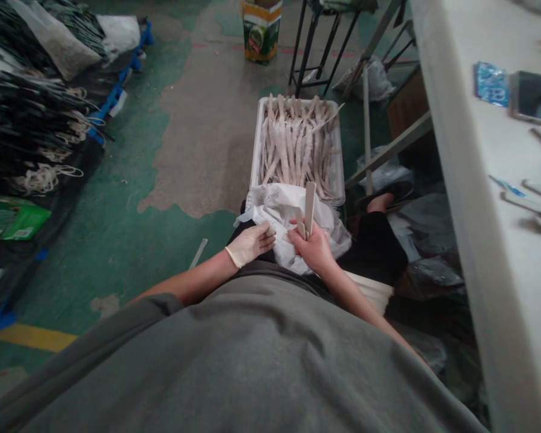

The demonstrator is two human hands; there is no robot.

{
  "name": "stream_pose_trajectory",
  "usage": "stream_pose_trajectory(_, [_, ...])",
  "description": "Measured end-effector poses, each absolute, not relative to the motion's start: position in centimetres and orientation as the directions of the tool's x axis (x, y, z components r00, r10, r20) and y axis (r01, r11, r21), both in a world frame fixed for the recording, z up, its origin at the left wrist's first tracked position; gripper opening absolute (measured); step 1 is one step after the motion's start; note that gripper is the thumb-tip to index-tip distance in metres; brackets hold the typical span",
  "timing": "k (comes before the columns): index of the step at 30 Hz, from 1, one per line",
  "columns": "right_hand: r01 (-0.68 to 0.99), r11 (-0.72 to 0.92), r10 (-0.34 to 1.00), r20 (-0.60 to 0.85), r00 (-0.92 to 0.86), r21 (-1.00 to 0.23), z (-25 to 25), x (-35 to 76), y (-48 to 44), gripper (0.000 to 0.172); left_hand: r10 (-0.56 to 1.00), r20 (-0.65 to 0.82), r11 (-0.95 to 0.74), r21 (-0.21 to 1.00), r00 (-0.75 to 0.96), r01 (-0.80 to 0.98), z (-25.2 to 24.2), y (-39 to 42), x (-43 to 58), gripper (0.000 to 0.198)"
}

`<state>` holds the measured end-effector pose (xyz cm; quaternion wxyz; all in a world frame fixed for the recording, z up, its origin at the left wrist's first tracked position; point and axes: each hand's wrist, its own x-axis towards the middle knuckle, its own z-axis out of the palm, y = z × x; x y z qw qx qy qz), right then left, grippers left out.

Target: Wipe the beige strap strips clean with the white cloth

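My left hand (251,243), in a thin pale glove, lies over my lap at the edge of a crumpled white plastic sheet or bag (279,210). Its fingers are stretched out toward the right, and no object shows in them. My right hand (313,246) is bare and closed around pale flat strips (310,207); one long piece stands up above the fist, with a shorter one beside it. Just beyond the sheet, a white plastic crate (256,144) holds many long, whitish, dusty-looking strips (293,141).
On the right runs a white table (460,180) with a blue packet (491,84) and flat tools. Dark corded bundles (31,126) lie at left. A black stool frame (313,51) and a printed carton (261,33) stand ahead. One strip (199,252) lies on the floor.
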<state>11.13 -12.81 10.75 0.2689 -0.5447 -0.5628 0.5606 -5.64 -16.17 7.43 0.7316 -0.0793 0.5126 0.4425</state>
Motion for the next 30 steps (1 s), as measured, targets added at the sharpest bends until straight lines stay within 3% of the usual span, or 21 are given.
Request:
stream_pose_trajectory(9, [0.587, 0.028, 0.9, -0.235, -0.367, -0.809, 10.5, 10.1, -13.2, 0.037, 0.63, -0.771, 0.591, 0.395, 0.097, -0.703, 7.6, -16.7, -4.8, 0.037])
stream_pose_trajectory(23, [0.68, 0.11, 0.925, -0.177, -0.337, -0.725, 9.8, 10.4, -12.8, 0.04, 0.588, -0.796, 0.675, 0.383, 0.145, -0.63, 6.6, -17.0, -5.4, 0.032])
stream_pose_trajectory(30, [0.757, 0.227, 0.896, -0.173, -0.408, -0.612, 10.2, 9.9, -13.3, 0.052, 0.658, -0.743, 0.651, 0.478, 0.123, -0.589, 6.4, -17.4, -5.1, 0.043])
